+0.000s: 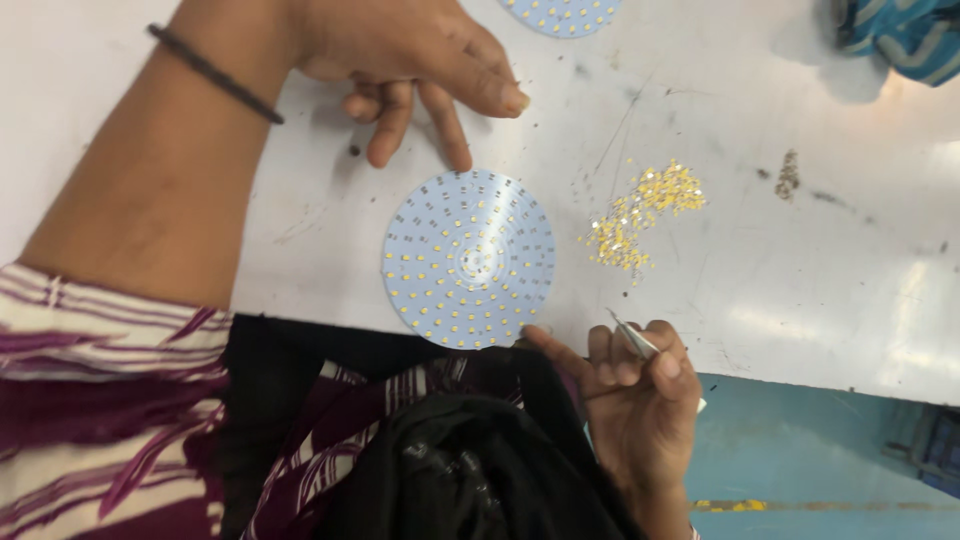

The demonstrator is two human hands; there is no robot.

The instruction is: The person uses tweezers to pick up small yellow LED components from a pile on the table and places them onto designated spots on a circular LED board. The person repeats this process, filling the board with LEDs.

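My left hand (420, 60) arches loosely open, one fingertip on the round LED board's (468, 258) far rim. My right hand (640, 395) pinches tweezers (634, 338) beside its near edge; loose LED chips (645, 212) lie beyond.

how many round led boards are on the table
2. One full round board lies at the table's near edge between the left hand and right hand. A second board is cut off by the top edge; others may lie outside view.
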